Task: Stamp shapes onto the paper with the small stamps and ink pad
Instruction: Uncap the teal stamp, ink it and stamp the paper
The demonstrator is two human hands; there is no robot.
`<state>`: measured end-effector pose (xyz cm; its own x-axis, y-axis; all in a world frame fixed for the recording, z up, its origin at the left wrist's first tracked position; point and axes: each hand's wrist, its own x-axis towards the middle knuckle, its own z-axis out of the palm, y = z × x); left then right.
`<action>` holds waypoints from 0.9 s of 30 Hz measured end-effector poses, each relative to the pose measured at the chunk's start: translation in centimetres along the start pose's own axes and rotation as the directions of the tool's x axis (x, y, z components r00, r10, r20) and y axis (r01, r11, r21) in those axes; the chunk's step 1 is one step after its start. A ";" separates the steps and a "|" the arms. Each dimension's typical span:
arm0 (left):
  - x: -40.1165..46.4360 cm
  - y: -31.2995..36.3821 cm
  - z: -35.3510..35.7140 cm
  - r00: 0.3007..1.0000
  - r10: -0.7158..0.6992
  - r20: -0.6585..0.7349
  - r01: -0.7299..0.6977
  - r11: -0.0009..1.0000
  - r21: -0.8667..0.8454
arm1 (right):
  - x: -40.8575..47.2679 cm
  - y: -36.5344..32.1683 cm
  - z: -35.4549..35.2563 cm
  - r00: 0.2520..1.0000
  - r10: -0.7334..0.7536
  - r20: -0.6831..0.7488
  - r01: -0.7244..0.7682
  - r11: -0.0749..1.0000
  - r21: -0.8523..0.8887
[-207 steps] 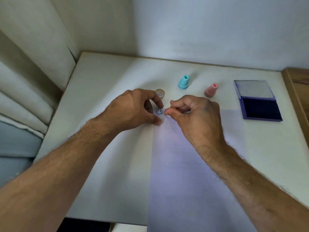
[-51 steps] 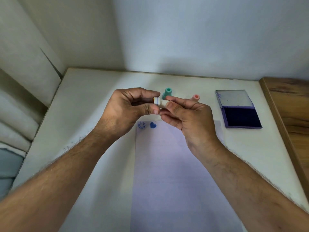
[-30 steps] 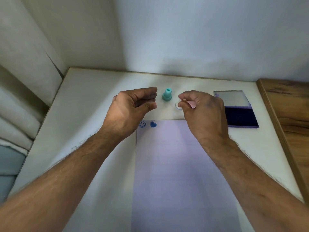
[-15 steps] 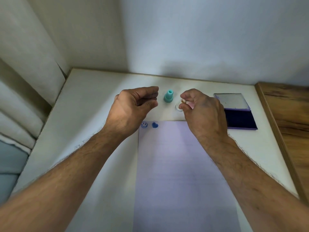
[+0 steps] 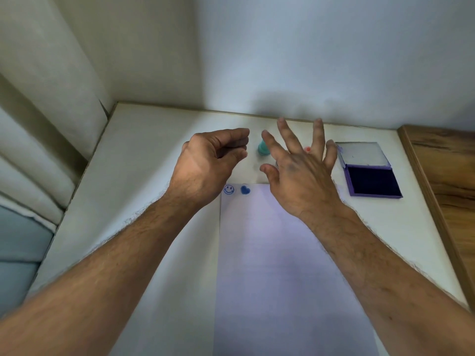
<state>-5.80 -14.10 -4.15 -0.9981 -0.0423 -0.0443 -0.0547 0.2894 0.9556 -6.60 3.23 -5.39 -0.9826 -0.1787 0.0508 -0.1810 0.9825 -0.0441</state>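
A pale lilac sheet of paper (image 5: 277, 265) lies on the white table (image 5: 144, 160), with a blue smiley print (image 5: 228, 189) and a blue heart print (image 5: 245, 189) at its top left corner. My left hand (image 5: 213, 163) hovers just above those prints, loosely curled, nothing visible in it. My right hand (image 5: 300, 170) is spread wide with fingers apart over the stamps. The teal stamp (image 5: 262, 149) stands upright, partly behind my index finger. A bit of the pink stamp (image 5: 307, 149) shows between my fingers. The open ink pad (image 5: 370, 181) lies to the right.
A wooden surface (image 5: 442, 176) borders the table on the right. The wall (image 5: 308, 60) runs close behind the stamps. Curtain folds (image 5: 38, 150) hang along the table's left edge. The ink pad's lid (image 5: 362, 154) lies flat toward the wall.
My right hand has let go of the small white stamp it set down behind the paper and spread its fingers open. My left hand has hardly moved.
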 end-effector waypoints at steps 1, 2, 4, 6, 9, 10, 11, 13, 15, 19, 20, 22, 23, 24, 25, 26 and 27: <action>0.0 0.0 0.0 1.000 -0.001 0.000 0.001 1.000 -0.001 | 0.1 0.0 0.0 1.000 -0.003 0.009 0.003 1.000 0.017; 0.0 0.0 0.0 1.000 -0.002 0.000 0.002 1.000 0.000 | 0.1 -0.1 0.0 1.000 -0.006 0.008 0.006 0.999 0.042; 0.0 0.0 -0.1 1.000 -0.005 -0.002 0.005 1.000 -0.003 | 0.0 -0.3 0.0 1.000 -0.013 -0.018 0.014 0.996 0.091; 0.0 0.1 -0.1 1.000 -0.006 -0.008 0.006 1.000 -0.006 | -0.1 -0.3 -0.1 0.998 -0.012 -0.055 0.019 0.992 0.128; 0.0 0.1 -0.1 1.000 -0.011 -0.010 0.011 1.000 -0.008 | -0.1 -0.4 -0.1 0.993 0.013 -0.115 0.009 0.982 0.189; 0.0 0.1 -0.1 1.000 -0.012 -0.010 0.012 1.000 -0.009 | -0.1 -0.5 -0.1 0.991 0.020 -0.134 0.007 0.980 0.199; 0.0 0.1 0.0 1.000 -0.013 -0.009 0.013 1.000 -0.010 | -0.1 -0.6 -0.1 0.987 0.023 -0.157 0.010 0.978 0.207; 0.0 0.0 0.0 1.000 -0.016 -0.010 0.016 1.000 -0.013 | -0.2 -0.8 0.0 0.978 0.022 -0.210 0.024 0.976 0.217; 0.0 -0.1 0.0 1.000 -0.018 -0.009 0.017 1.000 -0.015 | -0.2 -0.9 0.2 0.970 0.021 -0.243 0.035 0.974 0.225; 0.0 0.0 -0.1 1.000 -0.021 -0.003 0.021 1.000 0.003 | -0.1 -1.0 0.4 0.973 0.073 -0.219 -0.003 0.953 0.303; 0.0 0.0 -0.1 1.000 -0.024 0.001 0.024 1.000 0.007 | -0.2 -1.0 0.3 0.973 0.084 -0.215 -0.012 0.949 0.316; 0.0 0.0 0.0 0.999 -0.030 0.011 0.030 0.999 0.010 | -0.4 -0.9 0.2 0.969 0.100 -0.226 -0.013 0.934 0.357; 0.0 0.0 0.0 0.999 -0.034 0.019 0.034 0.999 0.013 | -0.5 -0.9 0.0 0.966 0.121 -0.228 -0.021 0.917 0.399; 0.0 0.0 0.1 0.999 -0.040 0.028 0.040 0.999 0.017 | -0.6 -1.0 -0.2 0.964 0.155 -0.217 -0.043 0.893 0.448; -0.1 0.1 0.1 0.998 -0.045 0.038 0.044 0.999 0.021 | -0.6 -1.2 -0.5 0.959 0.195 -0.207 -0.073 0.872 0.484; -0.1 0.2 0.2 0.998 -0.048 0.049 0.047 0.999 0.024 | -0.5 -1.3 -0.6 0.952 0.238 -0.193 -0.107 0.847 0.520; -0.2 0.2 0.2 0.997 -0.048 0.060 0.047 0.999 0.028 | -0.5 -1.5 -0.8 0.944 0.286 -0.167 -0.141 0.804 0.578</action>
<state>-5.65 -13.83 -4.04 -0.9942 0.0015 -0.1077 -0.1018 0.3136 0.9441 -5.80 1.92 -4.56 -0.9719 0.1208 0.2022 -0.0313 0.7848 -0.6190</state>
